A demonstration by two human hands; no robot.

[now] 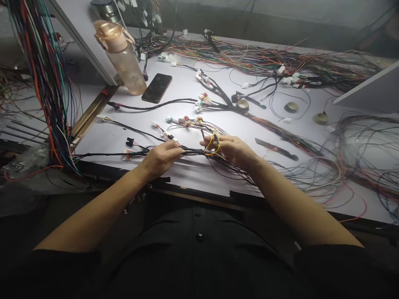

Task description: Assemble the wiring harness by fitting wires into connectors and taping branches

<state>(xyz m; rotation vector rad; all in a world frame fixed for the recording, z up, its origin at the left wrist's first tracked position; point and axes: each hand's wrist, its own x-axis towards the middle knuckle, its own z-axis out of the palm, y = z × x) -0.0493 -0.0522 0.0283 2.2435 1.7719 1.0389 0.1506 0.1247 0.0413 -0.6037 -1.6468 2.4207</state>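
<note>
Wire harness [193,152] runs along the near side of the desk [193,174], a bare strip between it and the dark near edge. Left hand [160,160] pinches it; right hand [238,151], apart, has fingers at a yellow wire [215,154], grip impossible to tell. Open white surface surrounds the phone [156,88] at far left; tangled wires [249,58] crowd the far edge, and a pale panel [370,89] stands at far right.

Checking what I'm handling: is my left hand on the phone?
No, the left hand holds the black wire bundle; the phone lies apart.
</note>
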